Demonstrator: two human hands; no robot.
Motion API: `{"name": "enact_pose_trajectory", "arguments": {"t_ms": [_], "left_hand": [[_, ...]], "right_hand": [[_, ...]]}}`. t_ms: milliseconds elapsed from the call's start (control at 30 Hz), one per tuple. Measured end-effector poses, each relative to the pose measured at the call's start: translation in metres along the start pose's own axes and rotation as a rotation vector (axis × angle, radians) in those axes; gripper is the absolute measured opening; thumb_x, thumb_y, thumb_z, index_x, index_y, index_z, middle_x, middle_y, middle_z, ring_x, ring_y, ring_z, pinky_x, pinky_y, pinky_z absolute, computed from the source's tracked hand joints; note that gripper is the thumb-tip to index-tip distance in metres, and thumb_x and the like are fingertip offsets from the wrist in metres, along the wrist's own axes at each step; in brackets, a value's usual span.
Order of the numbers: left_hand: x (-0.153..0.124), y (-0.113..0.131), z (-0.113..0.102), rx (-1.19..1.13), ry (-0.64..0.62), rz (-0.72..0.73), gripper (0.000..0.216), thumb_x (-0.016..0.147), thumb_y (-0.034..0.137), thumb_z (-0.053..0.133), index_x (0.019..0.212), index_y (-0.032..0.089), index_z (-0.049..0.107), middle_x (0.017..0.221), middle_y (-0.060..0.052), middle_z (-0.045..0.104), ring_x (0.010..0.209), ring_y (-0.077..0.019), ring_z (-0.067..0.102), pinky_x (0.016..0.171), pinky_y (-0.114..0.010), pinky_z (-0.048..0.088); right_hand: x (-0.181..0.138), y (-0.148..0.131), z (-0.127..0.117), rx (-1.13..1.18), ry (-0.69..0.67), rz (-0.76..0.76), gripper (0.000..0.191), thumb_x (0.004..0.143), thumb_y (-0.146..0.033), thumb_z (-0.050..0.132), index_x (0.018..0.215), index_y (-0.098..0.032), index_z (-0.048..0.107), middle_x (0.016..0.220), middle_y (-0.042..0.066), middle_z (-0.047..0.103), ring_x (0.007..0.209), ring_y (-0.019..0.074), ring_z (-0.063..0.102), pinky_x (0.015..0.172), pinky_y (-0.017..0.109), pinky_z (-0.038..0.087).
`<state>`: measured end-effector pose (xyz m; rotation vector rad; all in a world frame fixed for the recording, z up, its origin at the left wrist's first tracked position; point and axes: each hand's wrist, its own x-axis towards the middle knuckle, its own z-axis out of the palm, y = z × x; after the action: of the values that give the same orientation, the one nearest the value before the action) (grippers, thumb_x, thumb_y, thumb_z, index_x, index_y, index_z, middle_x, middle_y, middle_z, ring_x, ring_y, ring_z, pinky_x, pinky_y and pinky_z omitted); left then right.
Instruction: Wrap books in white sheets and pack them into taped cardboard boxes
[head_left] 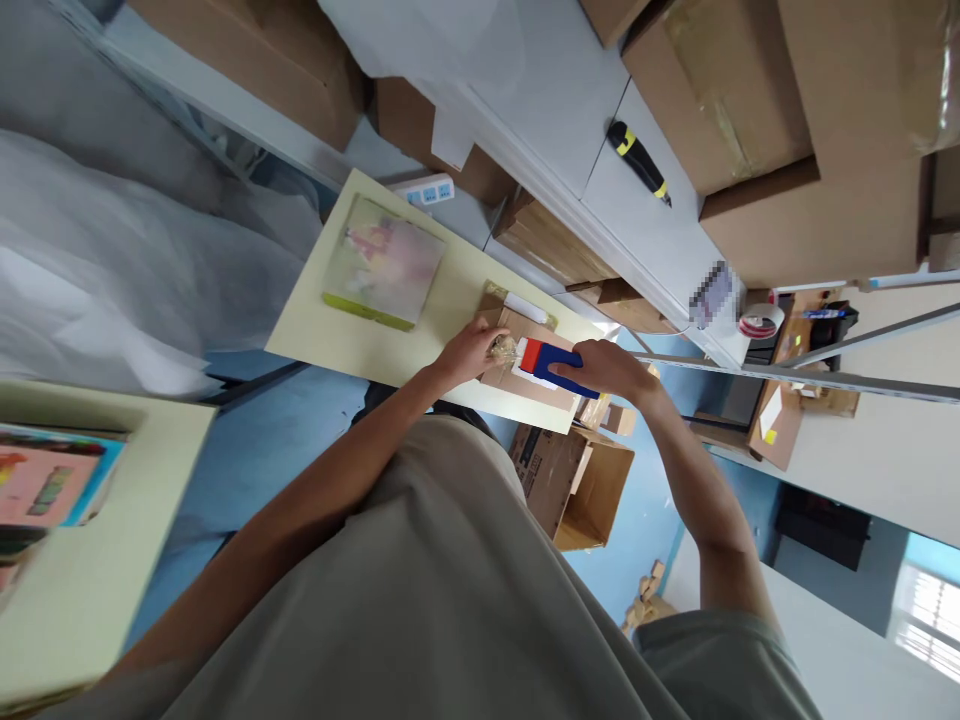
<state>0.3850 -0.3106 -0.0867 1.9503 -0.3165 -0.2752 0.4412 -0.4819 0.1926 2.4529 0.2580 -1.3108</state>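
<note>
My left hand pinches a small crumpled piece of clear wrap with something tan in it. My right hand grips a blue-handled tool with a red band and a white end; its kind cannot be made out. That white end points at the wrap and almost meets it. Beneath both hands a brown cardboard box rests on the pale table. Beside it is a white rounded piece. A plastic-wrapped package with a pink picture lies farther left on the table.
A grey shelf behind the table carries a black-and-yellow cutter, tape rolls and large cartons. A power strip lies behind the package. An open carton stands on the blue floor. Picture books lie on another table.
</note>
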Motion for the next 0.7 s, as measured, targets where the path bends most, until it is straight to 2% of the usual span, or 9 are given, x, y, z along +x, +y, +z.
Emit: {"name": "enact_pose_trajectory", "arguments": {"t_ms": [167, 333, 400, 467, 600, 700], "left_hand": [[0.0, 0.0, -0.01, 0.024, -0.085, 0.025, 0.065, 0.082, 0.021, 0.086, 0.145, 0.024, 0.068, 0.122, -0.011, 0.062, 0.12, -0.0324, 0.065, 0.11, -0.046, 0.057], [-0.005, 0.005, -0.011, 0.068, -0.078, -0.042, 0.069, 0.083, 0.016, 0.085, 0.15, 0.025, 0.066, 0.119, -0.009, 0.062, 0.111, -0.0285, 0.069, 0.107, -0.043, 0.058], [-0.008, 0.007, -0.005, 0.072, -0.022, -0.099, 0.077, 0.083, 0.017, 0.085, 0.156, 0.026, 0.061, 0.119, -0.008, 0.064, 0.105, -0.026, 0.07, 0.102, -0.041, 0.059], [-0.011, 0.01, 0.004, 0.063, 0.087, -0.179, 0.081, 0.083, 0.023, 0.088, 0.158, 0.026, 0.056, 0.116, -0.007, 0.066, 0.1, -0.0251, 0.072, 0.098, -0.04, 0.06], [-0.01, 0.014, 0.027, 0.056, 0.353, -0.35, 0.057, 0.091, 0.047, 0.084, 0.138, 0.025, 0.061, 0.099, -0.005, 0.07, 0.095, -0.0268, 0.073, 0.092, -0.043, 0.06], [-0.004, 0.017, 0.04, 0.153, 0.434, -0.387, 0.04, 0.096, 0.053, 0.077, 0.123, 0.025, 0.063, 0.095, -0.005, 0.068, 0.094, -0.027, 0.071, 0.092, -0.044, 0.058]], "right_hand": [[0.039, 0.024, 0.031, 0.072, -0.05, 0.005, 0.063, 0.111, -0.07, 0.054, 0.114, -0.012, 0.079, 0.111, 0.02, 0.083, 0.096, 0.0296, 0.078, 0.07, 0.031, 0.046], [0.069, 0.03, 0.051, 0.131, -0.076, -0.023, 0.059, 0.109, -0.065, 0.06, 0.127, -0.012, 0.077, 0.125, 0.021, 0.082, 0.108, 0.0317, 0.079, 0.079, 0.031, 0.052], [0.073, 0.032, 0.055, 0.166, -0.064, -0.041, 0.061, 0.109, -0.066, 0.061, 0.132, -0.012, 0.076, 0.127, 0.022, 0.082, 0.109, 0.0324, 0.08, 0.082, 0.032, 0.054], [0.074, 0.035, 0.058, 0.193, -0.049, -0.057, 0.064, 0.108, -0.068, 0.061, 0.135, -0.012, 0.075, 0.127, 0.022, 0.082, 0.113, 0.0344, 0.079, 0.085, 0.033, 0.056], [0.077, 0.039, 0.066, 0.235, -0.011, -0.085, 0.064, 0.106, -0.067, 0.064, 0.14, -0.013, 0.072, 0.127, 0.023, 0.081, 0.118, 0.038, 0.078, 0.094, 0.038, 0.058], [0.081, 0.041, 0.072, 0.276, 0.036, -0.118, 0.062, 0.104, -0.064, 0.068, 0.14, -0.014, 0.072, 0.128, 0.024, 0.081, 0.118, 0.0378, 0.079, 0.096, 0.039, 0.059]]}}
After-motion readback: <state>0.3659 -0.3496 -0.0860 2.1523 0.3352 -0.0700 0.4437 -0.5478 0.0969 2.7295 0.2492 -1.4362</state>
